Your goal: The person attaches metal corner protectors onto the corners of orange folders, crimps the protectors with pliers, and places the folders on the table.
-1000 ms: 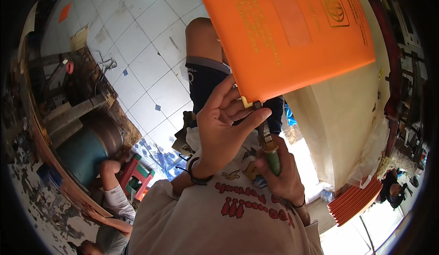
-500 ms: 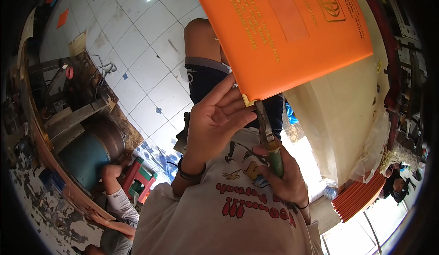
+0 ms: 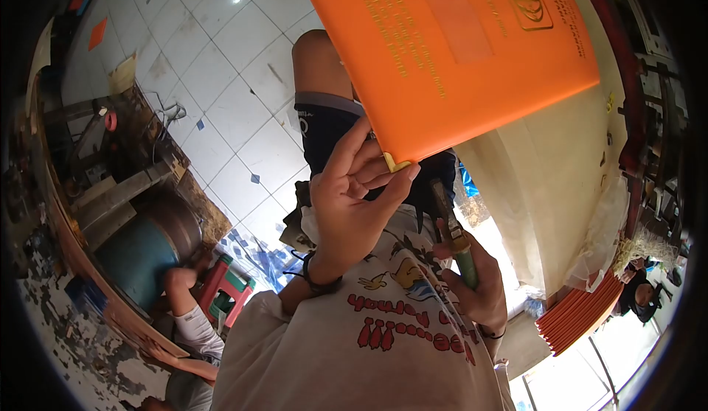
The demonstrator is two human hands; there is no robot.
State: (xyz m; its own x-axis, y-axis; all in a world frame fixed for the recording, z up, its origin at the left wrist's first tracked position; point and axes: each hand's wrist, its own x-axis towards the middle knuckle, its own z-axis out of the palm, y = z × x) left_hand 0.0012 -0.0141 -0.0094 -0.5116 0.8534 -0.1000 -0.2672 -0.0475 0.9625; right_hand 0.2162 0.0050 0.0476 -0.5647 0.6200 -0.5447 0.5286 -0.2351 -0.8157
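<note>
An orange folder (image 3: pixel 472 64) with gold lettering juts in from the top, and a gold metal corner piece (image 3: pixel 396 163) sits on its near corner. My left hand (image 3: pixel 346 197) pinches that corner, the thumb at its near edge and the fingers partly behind it. In my right hand (image 3: pixel 483 286) is a pair of pliers (image 3: pixel 446 208) with green handles, held just right of and below the corner. Their jaws point up and stand apart from the folder. Whether the jaws are closed is hard to make out.
The folder lies over a pale covered table (image 3: pixel 531 182) at the right. Several orange folders (image 3: pixel 579 315) are stacked at the lower right. Left are a blue-green drum (image 3: pixel 133 256), a red and green stool (image 3: pixel 225 289) and another person's leg (image 3: pixel 181 293). An orange sheet (image 3: pixel 97 34) lies on the tiled floor.
The pliers have come off the metal corner and moved right and down with my right hand. My left thumb has shifted up onto the corner. The folder has moved slightly left.
</note>
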